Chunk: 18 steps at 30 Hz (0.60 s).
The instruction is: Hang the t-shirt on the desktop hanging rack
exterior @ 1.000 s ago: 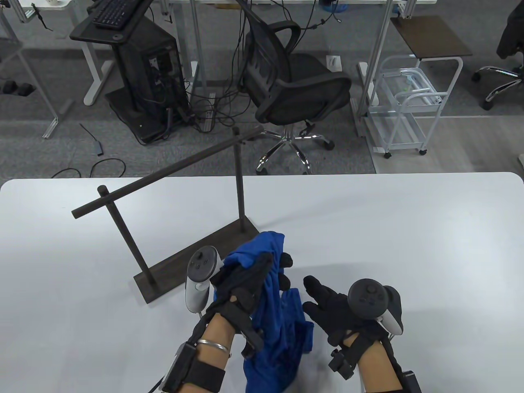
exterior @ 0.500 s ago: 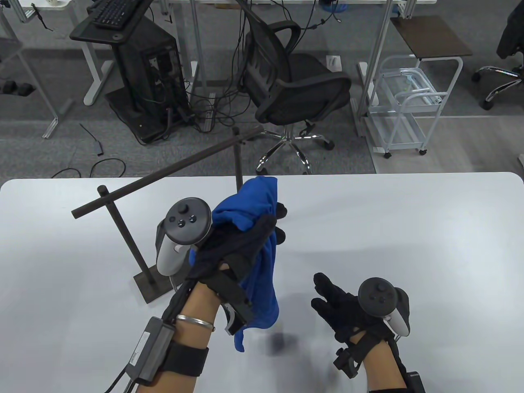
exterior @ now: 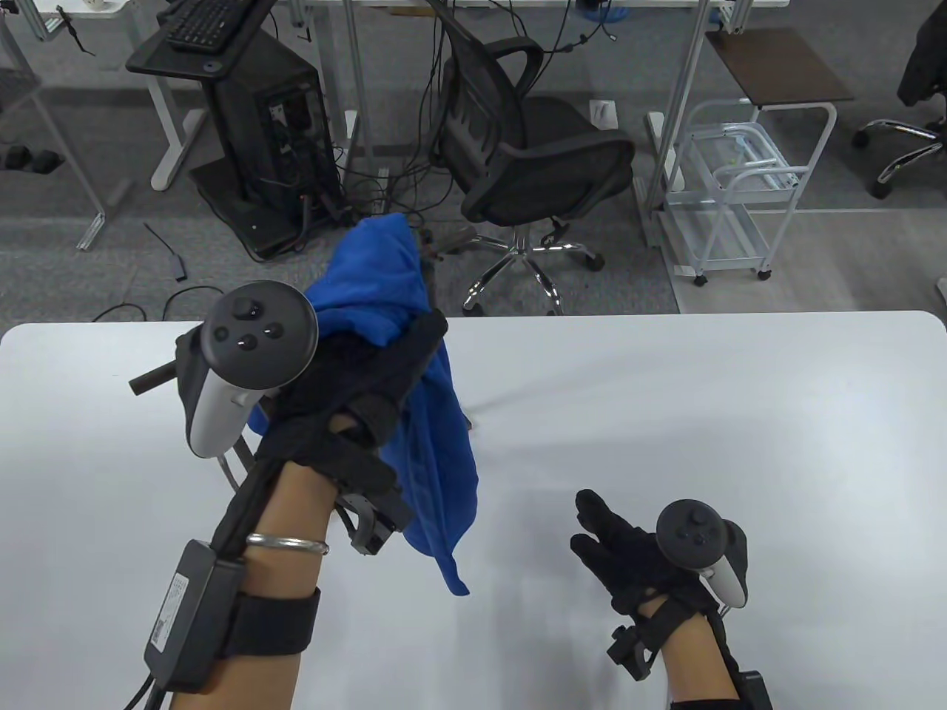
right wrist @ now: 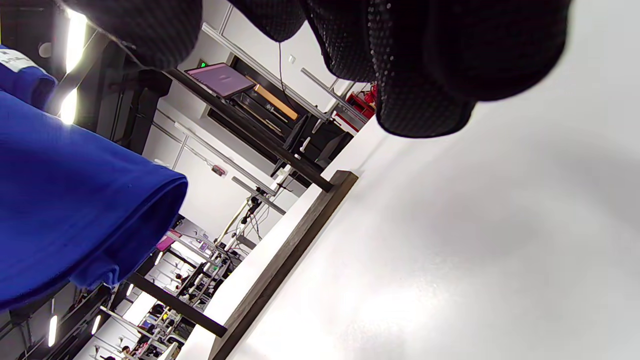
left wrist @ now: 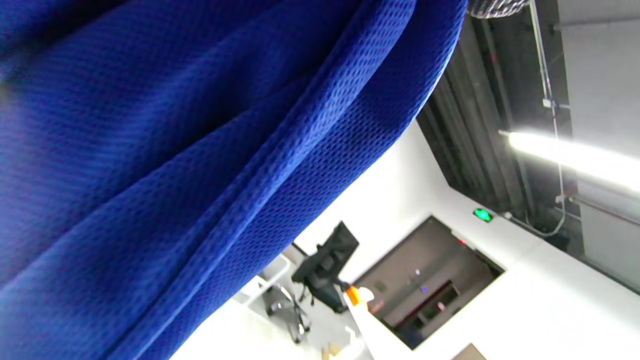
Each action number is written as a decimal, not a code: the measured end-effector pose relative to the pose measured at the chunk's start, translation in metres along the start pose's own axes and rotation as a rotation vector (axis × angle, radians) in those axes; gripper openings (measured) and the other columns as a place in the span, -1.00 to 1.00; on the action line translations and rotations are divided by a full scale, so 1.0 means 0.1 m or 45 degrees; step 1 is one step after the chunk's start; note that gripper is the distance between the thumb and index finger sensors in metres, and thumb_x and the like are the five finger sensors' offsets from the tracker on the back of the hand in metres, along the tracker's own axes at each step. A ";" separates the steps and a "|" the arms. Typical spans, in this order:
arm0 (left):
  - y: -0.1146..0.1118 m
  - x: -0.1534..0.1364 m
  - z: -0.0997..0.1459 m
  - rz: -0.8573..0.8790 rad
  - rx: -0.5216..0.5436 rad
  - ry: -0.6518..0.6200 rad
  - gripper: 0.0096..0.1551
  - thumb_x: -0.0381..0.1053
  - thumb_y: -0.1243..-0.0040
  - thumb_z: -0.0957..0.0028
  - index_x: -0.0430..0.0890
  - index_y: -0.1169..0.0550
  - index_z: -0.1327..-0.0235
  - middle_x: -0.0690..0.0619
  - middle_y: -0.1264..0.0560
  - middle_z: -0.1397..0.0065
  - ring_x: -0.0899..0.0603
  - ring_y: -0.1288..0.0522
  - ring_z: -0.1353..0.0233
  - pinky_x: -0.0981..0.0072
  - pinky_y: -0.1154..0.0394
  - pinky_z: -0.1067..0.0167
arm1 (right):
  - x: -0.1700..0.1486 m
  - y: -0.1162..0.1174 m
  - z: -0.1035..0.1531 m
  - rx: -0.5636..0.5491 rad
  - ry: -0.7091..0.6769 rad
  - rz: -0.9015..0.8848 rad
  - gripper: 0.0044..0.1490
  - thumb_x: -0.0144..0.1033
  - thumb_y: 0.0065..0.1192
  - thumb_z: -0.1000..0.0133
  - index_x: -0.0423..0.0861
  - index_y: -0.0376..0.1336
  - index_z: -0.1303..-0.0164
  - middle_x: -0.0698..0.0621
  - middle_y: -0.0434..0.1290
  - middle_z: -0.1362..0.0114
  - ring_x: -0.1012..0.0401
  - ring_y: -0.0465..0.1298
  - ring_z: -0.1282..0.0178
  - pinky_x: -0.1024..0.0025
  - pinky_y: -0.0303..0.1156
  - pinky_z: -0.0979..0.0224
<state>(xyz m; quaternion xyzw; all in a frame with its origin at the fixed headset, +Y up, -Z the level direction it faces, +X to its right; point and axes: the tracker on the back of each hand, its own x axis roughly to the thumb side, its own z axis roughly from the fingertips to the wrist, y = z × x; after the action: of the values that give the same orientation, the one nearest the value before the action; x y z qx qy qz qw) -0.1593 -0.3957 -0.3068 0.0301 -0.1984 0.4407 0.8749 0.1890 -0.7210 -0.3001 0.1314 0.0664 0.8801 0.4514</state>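
Note:
My left hand point(exterior: 355, 377) grips a blue mesh t-shirt point(exterior: 422, 414) and holds it high in the air, over the dark wooden hanging rack point(exterior: 152, 379). The shirt hangs down from the hand and covers most of the rack's bar and posts. It fills the left wrist view point(left wrist: 200, 150). My right hand point(exterior: 603, 529) is empty, fingers spread, low over the white table point(exterior: 740, 414) at the right. The right wrist view shows the shirt point(right wrist: 75, 200) and the rack's base point(right wrist: 290, 235).
Behind the table stand a black office chair point(exterior: 533, 148), a computer stand point(exterior: 251, 126) with cables, and a white wire trolley point(exterior: 732, 185). The table's far edge runs just behind the rack.
My left hand has lifted the shirt up off the table and moved it away and to the left, over the rack. My right hand has stayed low at the right.

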 end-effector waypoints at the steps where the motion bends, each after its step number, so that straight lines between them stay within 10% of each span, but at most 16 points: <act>1: 0.04 0.00 0.00 -0.010 0.030 -0.010 -0.02 0.37 0.21 -0.29 0.01 0.34 -0.65 0.17 -0.02 -0.76 0.05 -0.38 -0.60 0.08 -0.31 -0.60 | 0.00 -0.01 0.00 -0.006 0.009 0.005 -0.11 0.00 0.18 -0.03 -0.17 0.01 -0.46 -0.33 0.23 -0.42 -0.21 0.50 0.01 0.02 0.44 0.09; 11: 0.54 0.01 -0.30 -0.354 0.439 0.159 -0.17 0.44 0.31 -0.29 0.27 0.23 -0.69 0.34 -0.13 -0.74 0.14 -0.40 -0.61 0.21 -0.33 -0.62 | -0.08 -0.02 0.01 -0.080 0.133 0.091 -0.10 0.02 0.17 -0.02 -0.18 0.01 -0.46 -0.33 0.24 -0.41 -0.22 0.50 0.03 0.02 0.44 0.11; 18: 0.48 -0.41 -0.59 -0.556 0.548 0.235 -0.21 0.35 0.12 -0.19 0.25 -0.01 -0.67 0.16 -0.30 -0.64 -0.07 -0.49 -0.49 0.02 -0.38 -0.46 | -0.20 -0.05 -0.02 -0.064 0.207 0.071 -0.14 0.00 0.17 -0.02 -0.14 0.05 -0.46 -0.34 0.24 -0.41 -0.23 0.50 0.03 0.00 0.44 0.11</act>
<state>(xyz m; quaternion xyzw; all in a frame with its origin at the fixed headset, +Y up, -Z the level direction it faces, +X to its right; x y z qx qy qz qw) -0.2001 -0.3838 -0.3818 0.2162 -0.0094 0.2754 0.9367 0.2034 -0.7349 -0.3064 0.0499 0.0771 0.9014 0.4231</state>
